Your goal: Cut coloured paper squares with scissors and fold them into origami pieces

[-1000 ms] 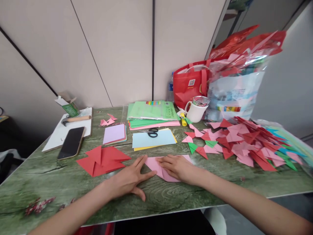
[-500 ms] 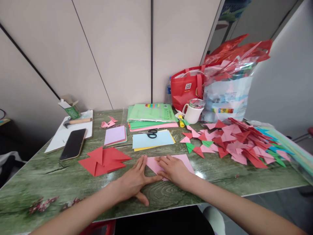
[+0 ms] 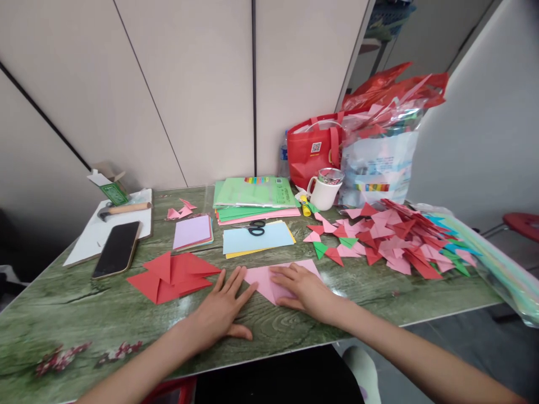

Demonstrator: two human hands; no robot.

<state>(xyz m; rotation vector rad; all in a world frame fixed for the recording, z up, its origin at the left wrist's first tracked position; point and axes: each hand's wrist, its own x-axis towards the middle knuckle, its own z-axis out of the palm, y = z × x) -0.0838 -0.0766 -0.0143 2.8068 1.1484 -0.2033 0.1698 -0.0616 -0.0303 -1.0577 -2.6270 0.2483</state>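
A pink paper sheet (image 3: 263,279), partly folded, lies flat on the green wood-patterned table (image 3: 84,314) near its front edge. My right hand (image 3: 301,287) presses flat on top of the sheet, fingers pointing left. My left hand (image 3: 221,308) lies flat on the table just left of the sheet, fingers spread, its fingertips touching the sheet's left edge. Neither hand grips anything. Several folded red paper pieces (image 3: 172,275) lie to the left of my left hand.
A big heap of folded pink, red and green triangles (image 3: 391,238) fills the right side. Behind the sheet lie coloured paper stacks (image 3: 252,199), scissors (image 3: 255,227), a blue sheet (image 3: 256,240), a mug (image 3: 324,191), red bag (image 3: 314,148), phone (image 3: 115,248) and hammer (image 3: 122,209).
The view has swung slightly to the right. My left hand has slid a little left off the pink sheet, while my right hand stays pressed on it.
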